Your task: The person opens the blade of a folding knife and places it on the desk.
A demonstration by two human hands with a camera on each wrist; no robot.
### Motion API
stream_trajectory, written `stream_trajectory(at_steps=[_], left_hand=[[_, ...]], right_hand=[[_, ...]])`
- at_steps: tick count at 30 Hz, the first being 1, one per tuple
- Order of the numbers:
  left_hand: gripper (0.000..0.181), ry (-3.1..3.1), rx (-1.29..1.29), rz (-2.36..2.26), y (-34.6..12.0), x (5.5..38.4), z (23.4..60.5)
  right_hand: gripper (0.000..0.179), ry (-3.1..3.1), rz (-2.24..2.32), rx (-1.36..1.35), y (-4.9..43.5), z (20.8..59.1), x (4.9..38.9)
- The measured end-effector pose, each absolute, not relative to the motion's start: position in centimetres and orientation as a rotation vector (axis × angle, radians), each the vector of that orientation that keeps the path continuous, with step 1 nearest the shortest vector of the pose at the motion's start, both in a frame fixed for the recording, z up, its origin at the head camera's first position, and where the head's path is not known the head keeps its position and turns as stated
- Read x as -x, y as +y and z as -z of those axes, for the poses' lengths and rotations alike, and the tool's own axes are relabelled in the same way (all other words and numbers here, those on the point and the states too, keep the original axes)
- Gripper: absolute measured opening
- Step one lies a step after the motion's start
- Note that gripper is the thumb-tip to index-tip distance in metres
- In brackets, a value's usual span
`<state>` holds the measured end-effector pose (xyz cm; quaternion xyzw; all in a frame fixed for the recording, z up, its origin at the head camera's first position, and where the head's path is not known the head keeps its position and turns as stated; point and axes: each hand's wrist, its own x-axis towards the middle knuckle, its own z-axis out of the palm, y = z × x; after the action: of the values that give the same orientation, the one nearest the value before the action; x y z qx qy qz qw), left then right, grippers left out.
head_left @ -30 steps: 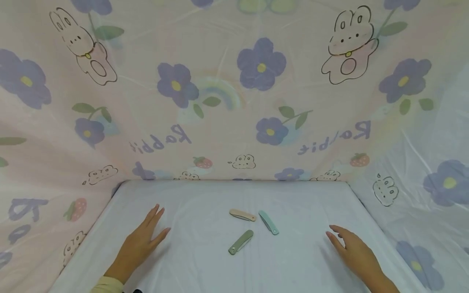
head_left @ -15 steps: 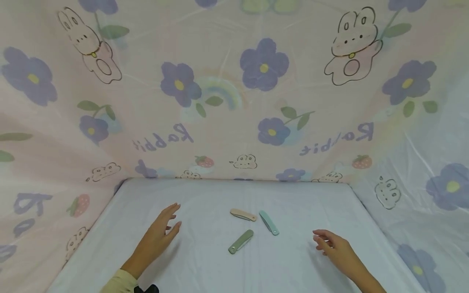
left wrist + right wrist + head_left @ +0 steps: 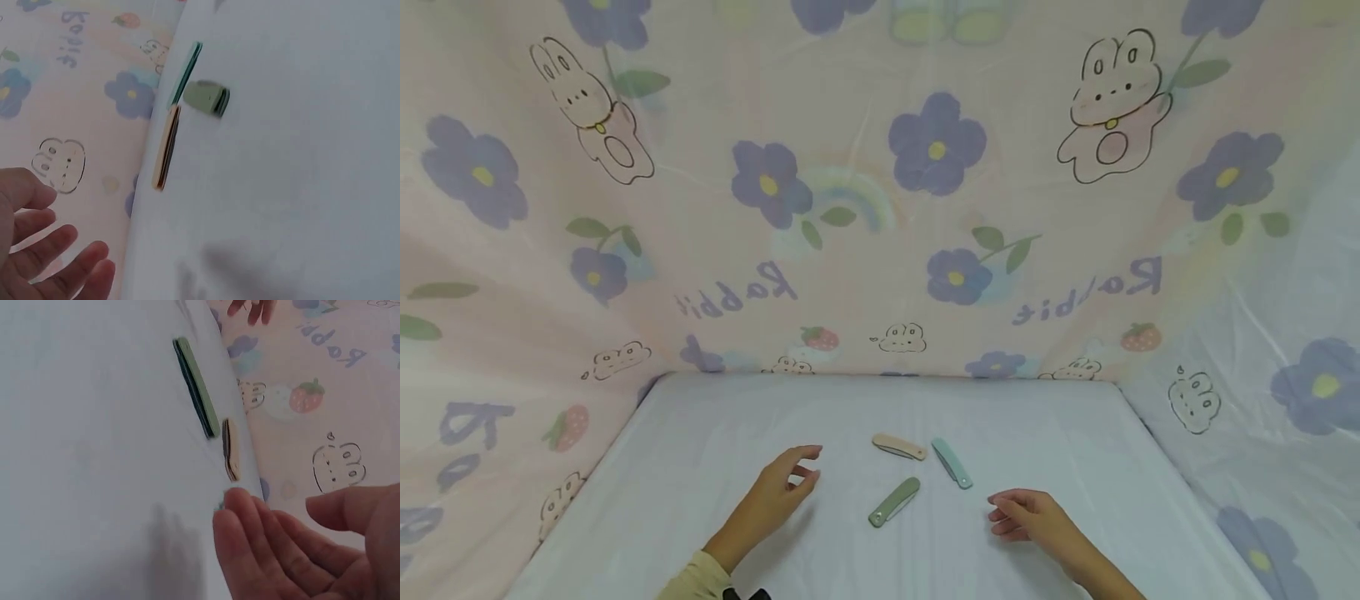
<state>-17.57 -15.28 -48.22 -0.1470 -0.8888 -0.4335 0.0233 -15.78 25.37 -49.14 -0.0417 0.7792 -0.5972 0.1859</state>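
Three folded pocket knives lie close together on a white-covered table. The beige folding knife (image 3: 899, 447) is farthest back, the mint folding knife (image 3: 952, 463) lies to its right, and the olive-green folding knife (image 3: 894, 502) is nearest the front. My left hand (image 3: 777, 487) hovers left of the green knife, fingers loosely bent and holding nothing. On the other side, my right hand (image 3: 1036, 518) is above the cloth, right of the mint knife, also holding nothing. In the right wrist view its fingertips (image 3: 231, 531) hide most of the mint knife.
White cloth (image 3: 820, 408) covers the table. A printed curtain (image 3: 850, 292) with rabbits and purple flowers rises along the back edge and both sides. A black object (image 3: 747, 594) shows at my left sleeve.
Both hands have moved inward toward the knives, the left hand rightward and the right hand leftward. Their fingers have bent a little more. The knives lie as before.
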Motion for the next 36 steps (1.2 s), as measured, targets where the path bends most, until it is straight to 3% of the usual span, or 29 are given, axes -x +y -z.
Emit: stream_trajectory(at_steps=[19, 36], left_hand=[[0.028, -2.910, 0.542, 1.399, -7.2, 19.2, 50.2], [0.021, -2.945, 0.508, 1.341, -3.8, 19.2, 51.2]], right_hand=[[0.051, 1.545, 2.067, -0.117, 17.3, 51.5, 16.1], [0.046, 1.359, 2.238, -0.186, 14.7, 52.5, 17.1]])
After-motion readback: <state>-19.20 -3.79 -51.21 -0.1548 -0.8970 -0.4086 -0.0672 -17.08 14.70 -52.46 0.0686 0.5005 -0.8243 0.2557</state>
